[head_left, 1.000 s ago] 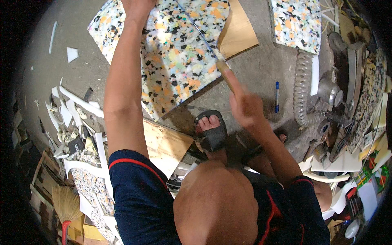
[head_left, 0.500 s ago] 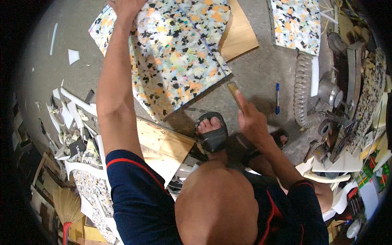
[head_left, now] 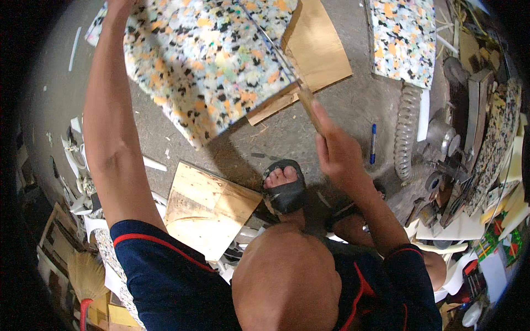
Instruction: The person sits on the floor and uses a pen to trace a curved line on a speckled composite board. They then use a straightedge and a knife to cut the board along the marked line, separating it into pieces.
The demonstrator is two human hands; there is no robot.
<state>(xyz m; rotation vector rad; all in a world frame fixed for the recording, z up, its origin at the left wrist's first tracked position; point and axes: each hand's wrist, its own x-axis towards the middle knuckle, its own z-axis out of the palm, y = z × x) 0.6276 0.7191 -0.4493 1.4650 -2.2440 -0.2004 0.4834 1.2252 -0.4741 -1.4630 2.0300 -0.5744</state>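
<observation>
A speckled foam sheet (head_left: 210, 55) lies over a plywood board (head_left: 314, 38). My left hand (head_left: 118, 6) reaches to the sheet's top left, cut off by the frame edge, its fingers hidden. My right hand (head_left: 337, 146) is closed on the wooden handle of a long thin knife (head_left: 309, 99); the blade lies along a line near the sheet's right side, meeting its lower right corner.
Around me are a second plywood piece (head_left: 204, 204), my sandalled foot (head_left: 281, 185), a blue pen (head_left: 373, 143), another foam piece (head_left: 403, 38), a coiled hose (head_left: 407, 132), metal parts (head_left: 447, 132), offcuts (head_left: 77, 160) and a straw broom (head_left: 85, 270).
My left hand and the foam sheet have moved left, baring more of both plywood pieces. My right hand drew the knife back from the sheet, then pushed it up to the edge again.
</observation>
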